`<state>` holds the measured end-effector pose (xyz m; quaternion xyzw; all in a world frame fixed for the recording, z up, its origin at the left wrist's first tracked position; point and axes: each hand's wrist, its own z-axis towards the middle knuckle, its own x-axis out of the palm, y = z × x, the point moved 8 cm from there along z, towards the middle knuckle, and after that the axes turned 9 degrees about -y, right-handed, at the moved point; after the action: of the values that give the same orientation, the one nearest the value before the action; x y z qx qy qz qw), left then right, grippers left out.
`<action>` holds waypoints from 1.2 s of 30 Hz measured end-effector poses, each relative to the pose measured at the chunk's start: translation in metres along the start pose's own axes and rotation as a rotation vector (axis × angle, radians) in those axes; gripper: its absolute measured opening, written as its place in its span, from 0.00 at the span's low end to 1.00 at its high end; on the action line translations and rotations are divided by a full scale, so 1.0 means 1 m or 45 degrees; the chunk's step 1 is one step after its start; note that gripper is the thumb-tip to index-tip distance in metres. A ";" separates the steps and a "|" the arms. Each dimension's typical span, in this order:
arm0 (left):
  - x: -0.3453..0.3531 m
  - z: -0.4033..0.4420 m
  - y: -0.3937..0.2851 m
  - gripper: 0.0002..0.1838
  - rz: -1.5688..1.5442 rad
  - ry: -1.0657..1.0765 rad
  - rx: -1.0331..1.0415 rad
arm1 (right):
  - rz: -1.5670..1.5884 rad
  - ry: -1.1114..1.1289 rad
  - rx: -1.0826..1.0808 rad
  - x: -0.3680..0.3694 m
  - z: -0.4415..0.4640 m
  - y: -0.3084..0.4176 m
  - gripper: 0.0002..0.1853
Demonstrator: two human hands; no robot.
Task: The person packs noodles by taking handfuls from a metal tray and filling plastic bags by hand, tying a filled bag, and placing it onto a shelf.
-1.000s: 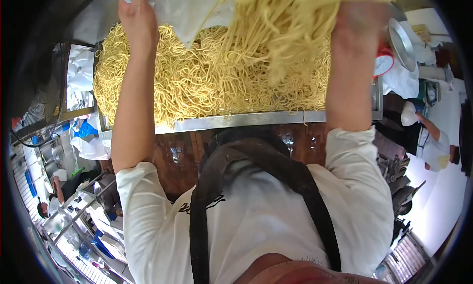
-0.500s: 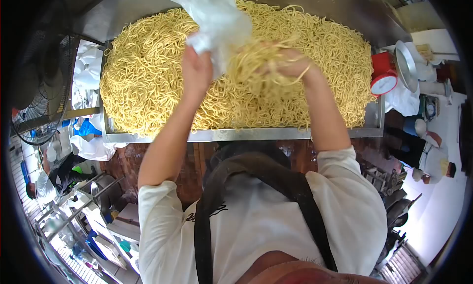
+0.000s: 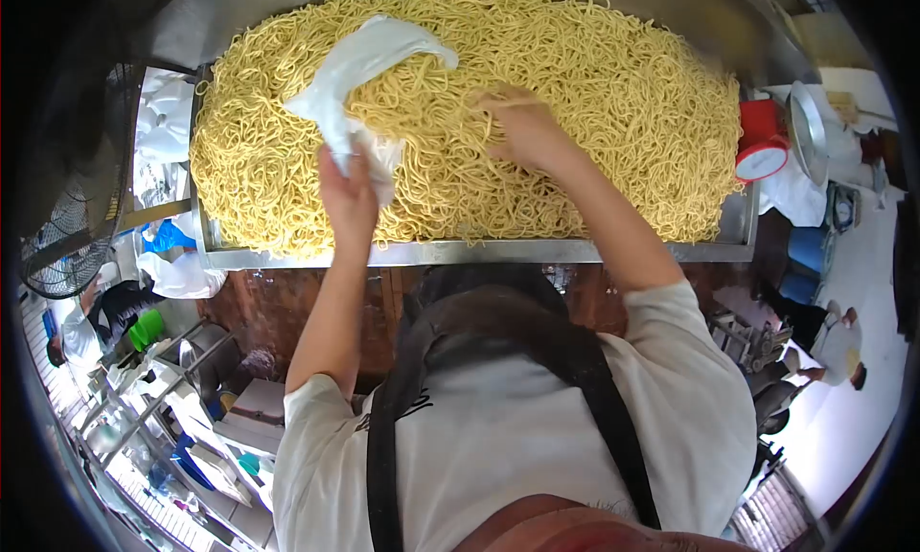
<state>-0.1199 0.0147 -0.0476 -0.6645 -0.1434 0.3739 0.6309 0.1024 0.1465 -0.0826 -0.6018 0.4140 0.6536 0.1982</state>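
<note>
- L hand [image 3: 349, 195]: fingers closed on wht plastic bag [image 3: 353, 61], bag over noodles [image 3: 613, 92].
- R hand [image 3: 525, 130]: part open, fingers curled at noodles; can't tell if any held.
- Noodles heaped in metal tray [image 3: 517, 253].
- Red scale [image 3: 760, 123] by tray's R end.

The tray [image 3: 498, 255] is gray metal, smooth and a bit shiny along its front edge. The bag [image 3: 337, 78] is thin, wrinkly white plastic. The noodles [image 3: 613, 102] look slick. Past the tray's right edge, the round dish [image 3: 808, 135] is shiny metal. The shirt [image 3: 508, 427] is soft, matt cloth.
</note>
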 end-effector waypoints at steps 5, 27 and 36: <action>0.006 0.011 0.012 0.12 -0.162 0.007 -0.075 | 0.032 -0.247 0.076 0.078 0.000 -0.053 0.33; -0.020 0.027 -0.001 0.14 0.119 -0.137 0.023 | 0.047 -0.156 0.034 0.028 0.015 -0.019 0.37; -0.027 0.052 -0.077 0.09 0.417 0.155 0.564 | 1.617 -0.200 0.251 0.075 0.102 0.032 0.17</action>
<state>-0.1518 0.0470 0.0374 -0.5460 0.0894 0.4526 0.6993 -0.0005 0.1896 -0.1509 -0.1692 0.7318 0.6445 -0.1430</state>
